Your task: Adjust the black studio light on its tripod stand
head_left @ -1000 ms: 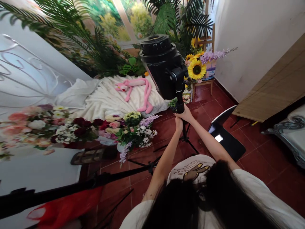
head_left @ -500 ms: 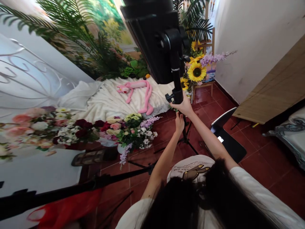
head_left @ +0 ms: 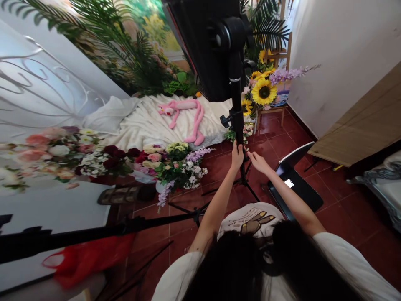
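Observation:
A black light stand (head_left: 237,121) rises in front of me, with a large black lamp head (head_left: 203,46) on top and a black knob (head_left: 225,121) at its upper joint. My left hand (head_left: 237,156) is wrapped round the pole below that joint. Just right of the pole is my right hand (head_left: 258,162), off the joint, its fingers partly extended near the pole. Nothing shows in its grasp. The stand's tripod legs (head_left: 242,182) spread on the red tiled floor beneath both hands.
Flower bunches (head_left: 153,163) stand left, before a cream blanket (head_left: 134,125) with a pink plush toy (head_left: 184,104). Sunflowers (head_left: 264,91) stand beyond the pole. A black chair (head_left: 297,192) is right; another black pole (head_left: 94,236) crosses the lower left.
My right hand has let go of the stand's upper joint and moved down to the right of the pole. The joint and lamp now sit higher relative to my left hand, which stays on the pole.

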`<move>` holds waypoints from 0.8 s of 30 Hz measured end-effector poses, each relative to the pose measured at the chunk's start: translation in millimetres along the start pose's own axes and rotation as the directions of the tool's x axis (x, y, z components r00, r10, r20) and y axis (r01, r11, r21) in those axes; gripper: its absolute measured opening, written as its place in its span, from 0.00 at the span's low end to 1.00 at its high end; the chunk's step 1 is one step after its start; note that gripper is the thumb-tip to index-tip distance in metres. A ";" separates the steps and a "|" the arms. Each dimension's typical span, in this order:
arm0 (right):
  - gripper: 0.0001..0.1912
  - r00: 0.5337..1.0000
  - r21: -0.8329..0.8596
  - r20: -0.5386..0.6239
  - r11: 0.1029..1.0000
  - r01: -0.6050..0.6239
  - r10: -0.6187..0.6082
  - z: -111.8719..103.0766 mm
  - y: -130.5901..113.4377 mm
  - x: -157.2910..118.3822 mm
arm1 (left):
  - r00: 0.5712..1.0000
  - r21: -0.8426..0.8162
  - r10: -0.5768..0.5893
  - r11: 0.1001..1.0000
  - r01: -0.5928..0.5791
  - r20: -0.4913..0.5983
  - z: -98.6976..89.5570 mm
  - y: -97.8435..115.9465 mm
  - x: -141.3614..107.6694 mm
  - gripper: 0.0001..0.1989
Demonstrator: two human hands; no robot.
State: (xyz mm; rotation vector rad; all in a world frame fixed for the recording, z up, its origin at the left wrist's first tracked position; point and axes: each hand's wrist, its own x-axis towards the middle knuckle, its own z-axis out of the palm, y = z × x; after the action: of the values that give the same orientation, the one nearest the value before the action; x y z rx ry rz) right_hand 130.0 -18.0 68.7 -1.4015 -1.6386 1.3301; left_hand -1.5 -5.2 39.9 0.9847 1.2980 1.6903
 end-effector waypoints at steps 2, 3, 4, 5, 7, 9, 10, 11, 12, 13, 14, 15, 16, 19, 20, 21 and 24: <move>0.22 0.980 0.170 0.101 0.968 -0.186 0.170 16.0 9.5 -1.1 | 1.000 -0.001 -0.020 1.000 0.020 -0.004 0.1 0.3 -0.9 0.19; 0.23 0.965 0.279 0.142 0.926 -0.252 0.220 24.5 10.4 -0.8 | 0.999 0.002 -0.030 1.000 0.030 -0.018 0.4 0.9 -1.2 0.19; 0.22 0.954 0.390 0.176 0.872 -0.295 0.243 32.3 9.5 -0.5 | 0.999 0.009 -0.036 0.999 0.036 -0.032 0.7 1.8 -1.3 0.18; 0.21 0.949 0.492 0.200 0.812 -0.313 0.245 38.9 7.7 -0.6 | 0.999 0.019 -0.032 0.999 0.033 -0.042 1.0 2.7 -1.3 0.17; 0.20 0.946 0.635 0.241 0.702 -0.324 0.219 46.9 4.3 -2.2 | 0.999 0.043 -0.006 0.999 0.008 -0.048 1.1 4.2 -0.7 0.15; 0.20 0.934 0.666 0.293 0.657 -0.354 0.206 48.1 4.7 -5.3 | 0.999 0.059 0.012 0.998 -0.009 -0.048 0.4 4.5 -0.1 0.14; 0.21 0.922 0.642 0.316 0.665 -0.380 0.222 46.7 6.7 -7.0 | 0.999 0.059 0.011 0.998 -0.008 -0.044 -0.2 4.2 0.1 0.14; 0.22 0.911 0.600 0.327 0.691 -0.404 0.250 44.6 9.8 -8.4 | 0.999 0.055 0.005 0.998 -0.003 -0.037 -1.0 3.6 0.2 0.15; 0.25 0.907 0.545 0.313 0.729 -0.415 0.283 42.0 13.5 -9.5 | 1.000 0.047 -0.006 0.999 0.007 -0.025 -1.9 2.7 0.2 0.15; 0.27 0.912 0.485 0.272 0.775 -0.405 0.306 39.3 17.4 -10.1 | 1.000 0.038 -0.018 0.999 0.019 -0.011 -2.7 1.8 0.2 0.16; 0.29 0.928 0.427 0.211 0.826 -0.369 0.306 36.7 21.0 -10.1 | 1.000 0.029 -0.030 0.999 0.030 0.002 -3.3 0.9 0.1 0.17; 0.30 0.949 0.372 0.145 0.874 -0.313 0.278 34.5 23.9 -9.7 | 0.999 0.021 -0.038 0.999 0.037 0.012 -3.8 0.2 0.0 0.18; 0.30 0.968 0.325 0.095 0.911 -0.252 0.234 32.8 25.7 -8.8 | 0.999 0.013 -0.039 0.999 0.039 0.017 -3.9 -0.3 -0.1 0.19; 0.27 0.981 0.334 0.073 0.923 -0.191 0.177 31.6 24.5 -6.3 | 1.000 0.003 -0.018 1.000 0.018 0.023 -2.7 -0.1 -0.7 0.20; 0.25 0.974 0.398 0.113 0.890 -0.224 0.194 32.5 22.6 -6.2 | 1.000 0.008 -0.012 1.000 0.012 0.024 -1.9 0.5 -0.9 0.20; 0.23 0.963 0.476 0.169 0.838 -0.265 0.208 33.9 20.6 -6.7 | 1.000 0.017 -0.008 1.000 0.008 0.022 -1.2 1.0 -1.2 0.19; 0.20 0.931 0.641 0.322 0.684 -0.347 0.171 39.7 17.8 -11.0 | 1.000 0.049 0.005 0.999 -0.006 0.009 -0.1 1.6 -2.0 0.18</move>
State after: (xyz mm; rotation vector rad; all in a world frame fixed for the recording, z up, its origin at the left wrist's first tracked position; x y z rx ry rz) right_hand 103.5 -41.5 41.2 -1.0430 -0.8823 2.0732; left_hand -0.9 -7.3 41.2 1.0237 1.3374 1.6637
